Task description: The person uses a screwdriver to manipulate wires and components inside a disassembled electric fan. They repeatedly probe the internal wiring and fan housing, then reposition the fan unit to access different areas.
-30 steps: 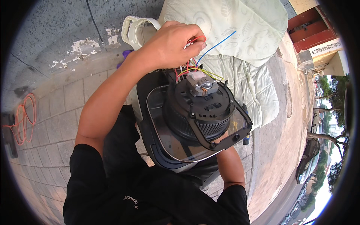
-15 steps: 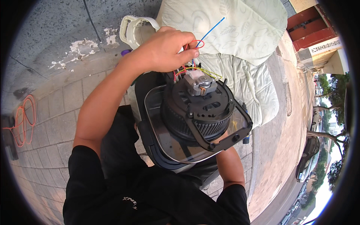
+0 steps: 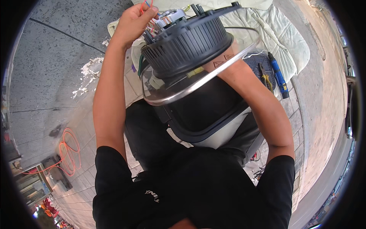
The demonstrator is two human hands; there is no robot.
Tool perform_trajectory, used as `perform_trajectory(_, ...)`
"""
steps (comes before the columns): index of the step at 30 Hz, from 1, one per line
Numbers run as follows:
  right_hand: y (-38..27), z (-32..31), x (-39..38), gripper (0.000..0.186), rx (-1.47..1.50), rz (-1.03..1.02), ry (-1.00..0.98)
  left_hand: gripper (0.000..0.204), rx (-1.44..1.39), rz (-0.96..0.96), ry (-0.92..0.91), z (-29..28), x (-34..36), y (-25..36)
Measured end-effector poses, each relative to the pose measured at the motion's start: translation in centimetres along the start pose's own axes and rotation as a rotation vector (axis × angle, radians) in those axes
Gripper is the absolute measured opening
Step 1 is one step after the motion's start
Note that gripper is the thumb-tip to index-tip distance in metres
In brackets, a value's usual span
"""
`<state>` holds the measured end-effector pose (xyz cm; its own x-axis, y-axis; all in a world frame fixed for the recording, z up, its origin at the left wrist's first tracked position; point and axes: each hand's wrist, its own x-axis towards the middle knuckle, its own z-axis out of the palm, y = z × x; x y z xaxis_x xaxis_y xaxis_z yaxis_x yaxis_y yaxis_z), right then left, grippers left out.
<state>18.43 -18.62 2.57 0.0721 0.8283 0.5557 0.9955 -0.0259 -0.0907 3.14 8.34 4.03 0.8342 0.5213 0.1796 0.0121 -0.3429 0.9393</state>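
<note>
My left hand pinches thin red and blue wires beside the motor at the top of the view. The motor sits on a round black ribbed housing, fixed to a clear lid with a metal rim. This lid assembly is tilted and raised off a black rounded-square tub between my knees. From below, my right hand reaches under the lid and holds it up; its fingers are mostly hidden by the housing. A short pale yellow piece shows through the lid.
On the right, a blue-handled screwdriver and yellow-handled pliers lie by a dark perforated tray. A pale quilted cloth spreads behind. Coiled orange cord lies on the paving at left.
The lid assembly has risen off the tub and tilted, and my right forearm now shows beneath it. My left hand keeps the wires. The view has shifted, bringing the tools into sight.
</note>
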Motion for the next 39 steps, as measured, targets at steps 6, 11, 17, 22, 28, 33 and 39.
perform_trajectory(6,-1.6,-4.8,4.3,0.042,-0.047,0.294,-0.387,0.033,-0.396,-0.176,-0.030,-0.4,0.8,1.8)
perform_trajectory(11,-1.2,-5.3,5.3,0.042,-0.022,0.256,-0.392,0.032,-0.534,-0.204,-0.020,-0.1,0.6,1.7)
perform_trajectory(17,-2.0,-4.7,5.2,0.045,-0.075,0.257,-0.323,0.032,-0.589,-0.223,-0.018,0.3,0.8,0.8)
perform_trajectory(22,-3.0,-4.1,5.5,0.041,-0.144,0.247,-0.316,0.031,-0.595,-0.200,0.000,0.3,1.4,0.4)
perform_trajectory(28,-3.8,-2.5,5.6,0.035,-0.150,0.193,-0.279,0.031,-0.571,-0.187,0.051,-0.6,0.9,-1.5)
perform_trajectory(33,-3.5,-1.2,5.3,0.034,-0.198,0.129,-0.159,0.031,-0.349,-0.040,0.099,-0.3,-0.1,-2.0)
perform_trajectory(39,-3.3,0.0,5.3,0.034,-0.219,0.088,-0.042,0.031,-0.459,-0.083,0.163,0.3,-0.3,-1.3)
